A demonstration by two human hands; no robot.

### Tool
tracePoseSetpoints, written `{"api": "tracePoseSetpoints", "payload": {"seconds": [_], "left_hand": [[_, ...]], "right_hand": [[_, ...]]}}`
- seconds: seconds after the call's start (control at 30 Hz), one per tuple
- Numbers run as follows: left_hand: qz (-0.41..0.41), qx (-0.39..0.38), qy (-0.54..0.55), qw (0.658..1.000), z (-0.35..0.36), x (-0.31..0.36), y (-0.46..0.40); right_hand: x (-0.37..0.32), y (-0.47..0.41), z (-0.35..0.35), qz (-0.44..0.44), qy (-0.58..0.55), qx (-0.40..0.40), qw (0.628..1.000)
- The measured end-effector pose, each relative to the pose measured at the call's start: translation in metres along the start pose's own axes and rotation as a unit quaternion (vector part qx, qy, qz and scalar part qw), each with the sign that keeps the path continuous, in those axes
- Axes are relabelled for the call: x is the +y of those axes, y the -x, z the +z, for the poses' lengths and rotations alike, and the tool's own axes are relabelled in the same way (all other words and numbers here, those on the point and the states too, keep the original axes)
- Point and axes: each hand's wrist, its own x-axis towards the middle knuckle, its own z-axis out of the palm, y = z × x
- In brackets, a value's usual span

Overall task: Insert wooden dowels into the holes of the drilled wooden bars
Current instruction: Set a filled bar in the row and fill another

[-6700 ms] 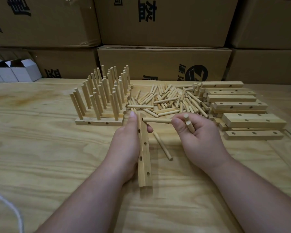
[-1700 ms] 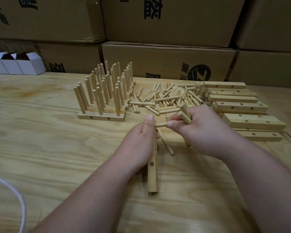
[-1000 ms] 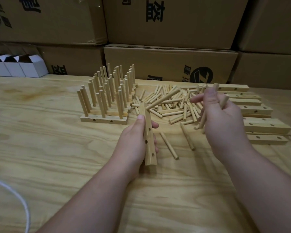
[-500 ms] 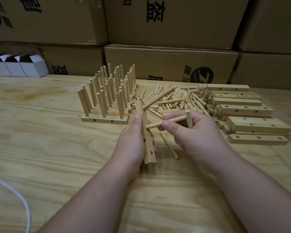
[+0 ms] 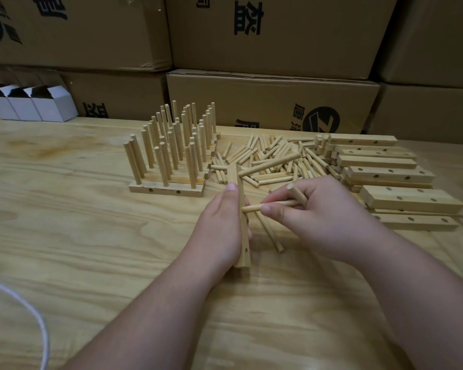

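Observation:
My left hand (image 5: 221,225) grips a drilled wooden bar (image 5: 243,236) that stands on its long edge on the table and points away from me. One dowel (image 5: 267,164) sticks out to the right from the bar's far end. My right hand (image 5: 321,220) pinches a second dowel (image 5: 254,207) and holds its tip against the bar's side near the middle. A spare dowel (image 5: 296,193) is tucked in the same hand. A loose dowel pile (image 5: 273,158) lies behind my hands.
Finished bars with upright dowels (image 5: 171,153) stand at the back left. Bars with open holes (image 5: 390,177) are stacked on the right. One loose dowel (image 5: 270,233) lies under my right hand. Cardboard boxes (image 5: 273,102) wall the back; a white cable (image 5: 32,313) curves at the near left.
My right hand has brought the pinched dowel lower and leftward until its tip meets the bar's side. The left hand keeps the bar in nearly the same place.

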Motion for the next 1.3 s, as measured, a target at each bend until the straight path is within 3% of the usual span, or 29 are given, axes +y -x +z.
{"api": "tracePoseSetpoints", "payload": {"seconds": [0.37,0.7,0.93,1.17,1.3], "left_hand": [[0.012,-0.001,-0.083,0.996,-0.001,0.000,0.000],[0.010,0.031,-0.048,0.998,0.004,0.001,0.001],[0.010,-0.010,-0.073,0.997,-0.003,0.003,0.002],[0.000,0.022,-0.021,1.000,0.003,0.003,0.001],[0.009,-0.011,-0.060,0.998,-0.002,0.005,0.003]], "right_hand": [[-0.004,0.002,0.003,-0.002,0.041,-0.001,0.999],[-0.009,0.003,0.008,0.000,0.044,0.007,0.999],[-0.008,0.002,0.005,0.006,0.033,-0.005,0.999],[-0.007,0.003,0.011,0.010,0.032,0.014,0.999],[-0.007,0.002,0.007,0.009,0.024,0.000,1.000]]}}
